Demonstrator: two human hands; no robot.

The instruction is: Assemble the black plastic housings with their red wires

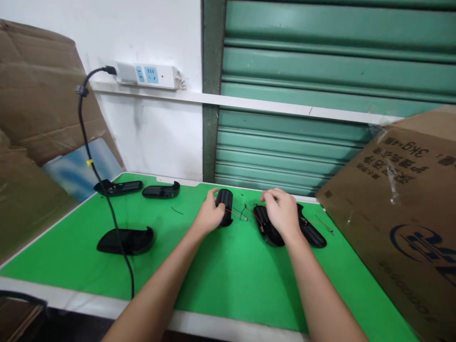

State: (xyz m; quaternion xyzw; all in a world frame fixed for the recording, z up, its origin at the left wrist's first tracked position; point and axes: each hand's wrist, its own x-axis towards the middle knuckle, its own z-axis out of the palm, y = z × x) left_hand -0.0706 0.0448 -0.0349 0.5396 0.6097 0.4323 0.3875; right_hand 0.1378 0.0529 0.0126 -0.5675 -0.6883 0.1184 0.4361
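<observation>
Holding black casing in left grip, right grip near second casing

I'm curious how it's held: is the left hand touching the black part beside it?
Touching: the head view shows the left hand with its thumb over one edge of the black part.

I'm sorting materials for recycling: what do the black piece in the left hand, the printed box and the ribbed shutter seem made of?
Black piece: probably moulded plastic, semi-gloss, judging by its smooth curves and soft highlights.
Printed box: cardboard, matte, judging by its dull brown sides with dark print.
Ribbed shutter: likely painted metal, from the green sheen along its ribs.
</observation>
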